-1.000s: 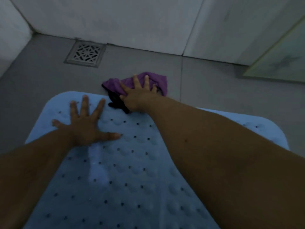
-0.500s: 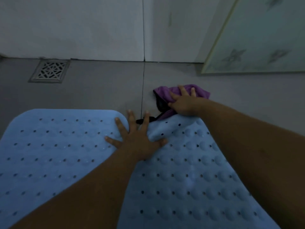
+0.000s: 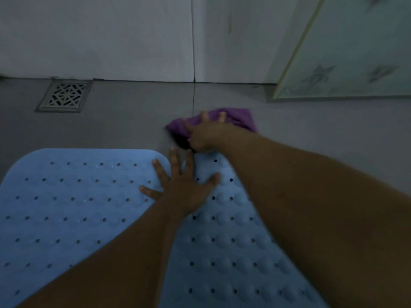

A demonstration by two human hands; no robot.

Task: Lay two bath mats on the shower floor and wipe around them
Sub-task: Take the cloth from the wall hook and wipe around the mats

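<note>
Wiping along the far edge, my right hand (image 3: 206, 135) has carried the purple cloth (image 3: 235, 118) rightward past the floor seam since a second ago, its grip pressing flat on the cloth with fingers spread. My left hand (image 3: 182, 185) has shifted too, its grip wide and splayed across the gap where the two blue mats (image 3: 73, 196) meet at centre frame. Both mats look laid, so wiping remains. No containers show; the drain grate (image 3: 65, 96) sits upper left.
</note>
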